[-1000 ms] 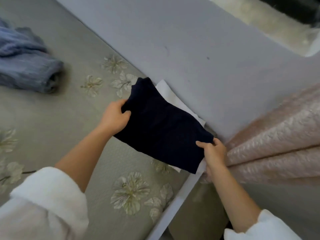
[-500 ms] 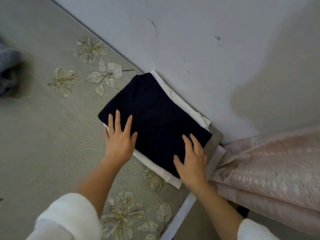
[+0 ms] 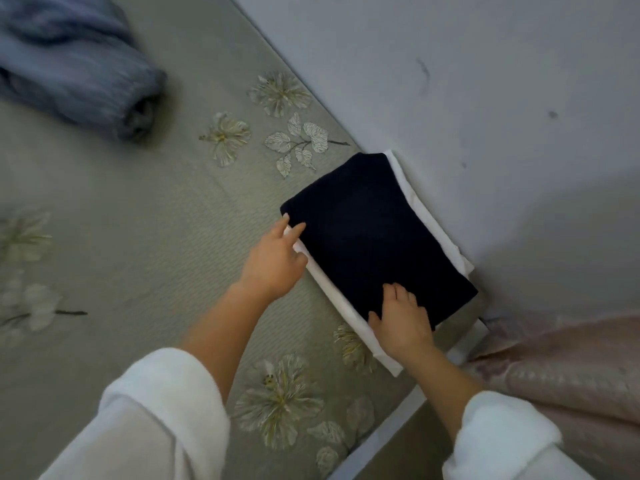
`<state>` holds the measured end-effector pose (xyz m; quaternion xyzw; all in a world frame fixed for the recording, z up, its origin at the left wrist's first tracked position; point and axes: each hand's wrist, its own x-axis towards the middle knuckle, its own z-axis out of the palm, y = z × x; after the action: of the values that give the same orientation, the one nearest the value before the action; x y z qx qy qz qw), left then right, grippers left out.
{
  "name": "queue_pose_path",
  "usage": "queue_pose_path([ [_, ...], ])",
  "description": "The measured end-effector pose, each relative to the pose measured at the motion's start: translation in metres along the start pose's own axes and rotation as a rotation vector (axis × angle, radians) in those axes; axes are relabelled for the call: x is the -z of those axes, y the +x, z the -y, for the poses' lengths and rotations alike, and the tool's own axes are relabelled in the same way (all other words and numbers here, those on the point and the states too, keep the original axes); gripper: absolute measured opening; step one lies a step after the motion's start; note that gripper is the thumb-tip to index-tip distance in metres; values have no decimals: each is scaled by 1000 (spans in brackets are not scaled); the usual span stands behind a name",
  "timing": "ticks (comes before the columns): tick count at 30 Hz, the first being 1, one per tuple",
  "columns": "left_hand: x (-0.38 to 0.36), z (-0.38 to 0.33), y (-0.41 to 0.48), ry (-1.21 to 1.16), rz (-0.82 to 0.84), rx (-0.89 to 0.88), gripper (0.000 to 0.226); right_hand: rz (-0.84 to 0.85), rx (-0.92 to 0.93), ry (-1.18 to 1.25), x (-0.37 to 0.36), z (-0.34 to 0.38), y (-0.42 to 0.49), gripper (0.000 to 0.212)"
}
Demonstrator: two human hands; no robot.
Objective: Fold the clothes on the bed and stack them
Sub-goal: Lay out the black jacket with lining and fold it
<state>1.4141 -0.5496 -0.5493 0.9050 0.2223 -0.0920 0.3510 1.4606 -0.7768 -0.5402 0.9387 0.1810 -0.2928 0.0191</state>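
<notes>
Item: folded navy garment (image 3: 374,237) | Location: atop white garment (image 3: 346,299), against the wall (image 3: 450,98) | Change: previously carried, now laid flat | Hands: left hand (image 3: 273,265) and right hand (image 3: 401,320) relaxed, fingers resting on the edges away from the wall, nothing gripped | Status: judged stacked; blue garment (image 3: 79,71) remains unfolded.

The grey-green quilted bed (image 3: 145,237), stitched with pale flowers, is pretty much bare. A folded white cloth (image 3: 343,299) is laid flat on it, tucked into the corner by the wall (image 3: 485,98). A crumpled blue-grey garment (image 3: 79,74) is dumped well apart, far left.
</notes>
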Motion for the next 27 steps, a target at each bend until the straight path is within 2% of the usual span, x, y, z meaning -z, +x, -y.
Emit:
queue_pose_path([
  [8,35,145,-186,-83,9,424,54,108,278,42,-34,159,-78,52],
  [14,82,250,-329,-177,-197,605,50,161,484,-81,-100,289,-157,55],
  [19,91,346,-455,-182,-281,778,53,217,601,-127,-171,396,-222,55],
  [23,90,415,-514,-141,-307,900,58,249,710,-227,-221,465,-246,55],
  [27,91,474,-531,-39,-265,908,69,232,778,-295,-257,521,-244,58],
])
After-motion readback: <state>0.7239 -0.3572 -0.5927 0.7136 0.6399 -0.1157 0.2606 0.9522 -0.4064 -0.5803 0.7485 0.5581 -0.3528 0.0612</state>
